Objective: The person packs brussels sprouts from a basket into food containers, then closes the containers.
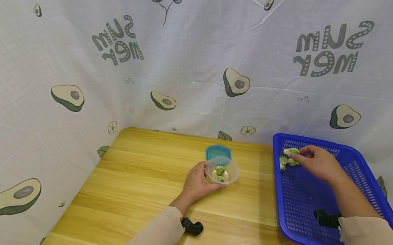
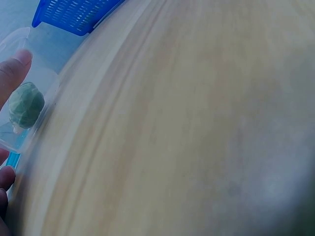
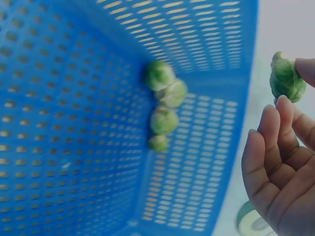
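Note:
My left hand (image 1: pixel 196 182) grips a small clear plastic tub (image 1: pixel 233 176) from its left and near side, thumb along the near wall. Inside the tub lie Brussels sprouts (image 1: pixel 220 171), two of them showing in the head view. My right hand (image 1: pixel 318 164), over the far left part of a blue basket (image 1: pixel 276 193), pinches a Brussels sprout (image 3: pixel 287 78) between thumb and fingertips. More Brussels sprouts (image 3: pixel 164 119) rest in a row along the inside of the basket, below that hand. In the left wrist view, the thumb (image 2: pixel 14 71) overlaps the tub beside a sprout (image 2: pixel 26 104).
A teal-blue lid (image 1: pixel 217 152) lies on the wooden table (image 1: pixel 134 179) just behind the tub. The basket stands at the right with raised, perforated walls. A white curtain (image 1: pixel 195 59) printed with avocados hangs behind and to the left. Black wrist cameras (image 1: pixel 192 226) sit at both cuffs.

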Demonstrator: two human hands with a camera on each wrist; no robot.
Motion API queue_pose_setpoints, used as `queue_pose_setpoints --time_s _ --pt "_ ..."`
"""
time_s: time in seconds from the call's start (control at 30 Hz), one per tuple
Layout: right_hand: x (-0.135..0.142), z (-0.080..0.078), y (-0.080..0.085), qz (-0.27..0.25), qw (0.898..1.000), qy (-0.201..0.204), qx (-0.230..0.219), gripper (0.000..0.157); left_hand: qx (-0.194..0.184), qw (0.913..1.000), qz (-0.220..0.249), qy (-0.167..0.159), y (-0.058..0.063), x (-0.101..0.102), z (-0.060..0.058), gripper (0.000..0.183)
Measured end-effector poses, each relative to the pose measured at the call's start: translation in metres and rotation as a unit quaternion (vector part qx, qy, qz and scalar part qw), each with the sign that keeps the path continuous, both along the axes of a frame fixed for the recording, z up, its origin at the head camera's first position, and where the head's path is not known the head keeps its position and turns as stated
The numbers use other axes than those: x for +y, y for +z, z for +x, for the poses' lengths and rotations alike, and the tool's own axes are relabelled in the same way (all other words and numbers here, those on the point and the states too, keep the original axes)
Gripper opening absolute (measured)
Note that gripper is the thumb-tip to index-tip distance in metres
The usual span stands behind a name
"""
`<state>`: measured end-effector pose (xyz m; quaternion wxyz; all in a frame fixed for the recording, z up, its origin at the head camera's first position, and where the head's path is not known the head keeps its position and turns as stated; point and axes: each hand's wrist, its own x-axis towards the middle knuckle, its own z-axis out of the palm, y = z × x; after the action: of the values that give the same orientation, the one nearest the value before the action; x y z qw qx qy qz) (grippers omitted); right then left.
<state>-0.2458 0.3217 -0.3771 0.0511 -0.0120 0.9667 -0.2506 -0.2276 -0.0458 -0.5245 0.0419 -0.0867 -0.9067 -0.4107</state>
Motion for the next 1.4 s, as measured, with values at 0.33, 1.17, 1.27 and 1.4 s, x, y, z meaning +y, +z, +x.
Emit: queue_pose_setpoints --time_s 0.33,1.17,1.27,1.4 --pt "-0.030 0.011 0.034 0.004 1.000 0.005 0.025 0.078 0.008 0.9999 -0.005 0.004 -0.002 0.000 0.000 0.092" --pt "-0.115 0.025 0.046 -0.083 0.994 0.063 0.047 0.054 0.016 0.9998 -0.008 0.005 0.000 0.000 0.000 0.093" --pt "-0.123 0.023 0.040 -0.088 0.993 0.073 0.041 0.052 0.011 0.9999 -0.005 0.004 0.001 0.000 0.001 0.093" --pt "-0.132 0.020 0.033 -0.093 0.991 0.085 0.035 0.049 0.004 1.0000 -0.002 0.003 0.002 0.000 0.001 0.093"
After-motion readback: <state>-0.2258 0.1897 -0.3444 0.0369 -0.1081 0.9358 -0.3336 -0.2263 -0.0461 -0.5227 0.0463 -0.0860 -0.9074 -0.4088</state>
